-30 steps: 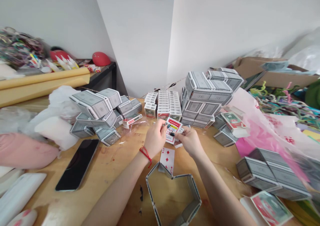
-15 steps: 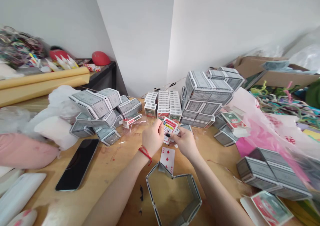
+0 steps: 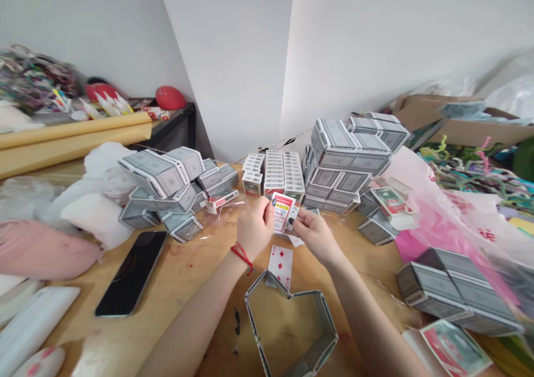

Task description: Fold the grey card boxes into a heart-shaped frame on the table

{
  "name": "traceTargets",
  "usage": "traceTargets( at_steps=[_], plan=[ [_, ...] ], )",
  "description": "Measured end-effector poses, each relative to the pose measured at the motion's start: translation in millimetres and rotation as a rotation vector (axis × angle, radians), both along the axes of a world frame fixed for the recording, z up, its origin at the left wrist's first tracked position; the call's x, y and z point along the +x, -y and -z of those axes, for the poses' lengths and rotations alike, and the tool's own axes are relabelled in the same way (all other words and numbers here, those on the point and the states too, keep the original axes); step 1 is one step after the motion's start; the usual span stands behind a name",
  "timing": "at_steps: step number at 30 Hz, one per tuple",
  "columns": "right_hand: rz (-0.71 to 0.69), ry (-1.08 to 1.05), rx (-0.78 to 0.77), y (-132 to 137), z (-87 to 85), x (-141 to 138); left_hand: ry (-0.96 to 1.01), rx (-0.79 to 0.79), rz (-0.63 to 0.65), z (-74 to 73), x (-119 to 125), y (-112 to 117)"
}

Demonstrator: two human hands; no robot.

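Observation:
My left hand (image 3: pixel 253 225), with a red cord at the wrist, is closed around the left side of a small stack of playing cards (image 3: pixel 282 214). A card printed in red and yellow faces me on top. At the stack's right edge, my right hand (image 3: pixel 314 234) pinches white cards between its thumb and fingers; how many is hidden. Below the hands a three of diamonds (image 3: pixel 280 266) lies face up on the table. Its lower end meets a heart-shaped frame (image 3: pixel 249 309) made of joined cards, standing on edge nearest me.
Rows of card boxes (image 3: pixel 274 171) stand at the back. Folded card blocks are piled at left (image 3: pixel 156 171) and right (image 3: pixel 348 154). A black phone (image 3: pixel 131 274) lies at left. Opened card boxes (image 3: pixel 454 346) and pink plastic (image 3: pixel 411 243) lie at right.
My right hand has shifted slightly right, its thumb sliding from the top card's face to the stack's right edge. More of the printed card shows. My left hand stays nearly still.

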State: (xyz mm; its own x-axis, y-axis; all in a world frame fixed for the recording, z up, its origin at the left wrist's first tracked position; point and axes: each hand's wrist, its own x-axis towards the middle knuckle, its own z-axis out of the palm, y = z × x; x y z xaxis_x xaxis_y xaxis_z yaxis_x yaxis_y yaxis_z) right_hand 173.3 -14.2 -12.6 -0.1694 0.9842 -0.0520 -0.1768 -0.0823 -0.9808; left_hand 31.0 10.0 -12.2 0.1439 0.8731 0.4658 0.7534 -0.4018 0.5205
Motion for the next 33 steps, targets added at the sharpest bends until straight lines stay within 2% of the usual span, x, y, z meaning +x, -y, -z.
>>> traceTargets(
  at_steps=[5,11,15,22,25,30,33],
  plan=[
    [0.02,0.089,-0.006,1.2,-5.5,4.7,0.003,0.001,0.088,-1.9,0.0,-0.5],
    [-0.101,0.065,0.036,4.5,-11.6,10.4,-0.022,-0.065,0.082,-4.0,-1.7,-3.3],
    [-0.097,0.076,0.018,4.1,-11.4,11.5,-0.034,-0.087,0.093,-3.9,-1.5,-3.2],
    [0.036,0.151,-0.007,2.5,-7.1,8.5,-0.15,-0.005,0.1,-6.2,1.6,2.1],
    [0.091,0.234,0.035,1.7,-4.8,9.9,-0.202,0.033,0.113,-9.3,3.2,5.8],
    [0.282,0.575,0.177,3.8,-4.5,9.1,-0.289,0.111,0.165,-14.8,7.3,14.2],
    [0.363,0.797,0.233,8.6,-6.3,3.8,-0.342,0.219,0.225,-16.9,11.5,20.8]
  ],
)
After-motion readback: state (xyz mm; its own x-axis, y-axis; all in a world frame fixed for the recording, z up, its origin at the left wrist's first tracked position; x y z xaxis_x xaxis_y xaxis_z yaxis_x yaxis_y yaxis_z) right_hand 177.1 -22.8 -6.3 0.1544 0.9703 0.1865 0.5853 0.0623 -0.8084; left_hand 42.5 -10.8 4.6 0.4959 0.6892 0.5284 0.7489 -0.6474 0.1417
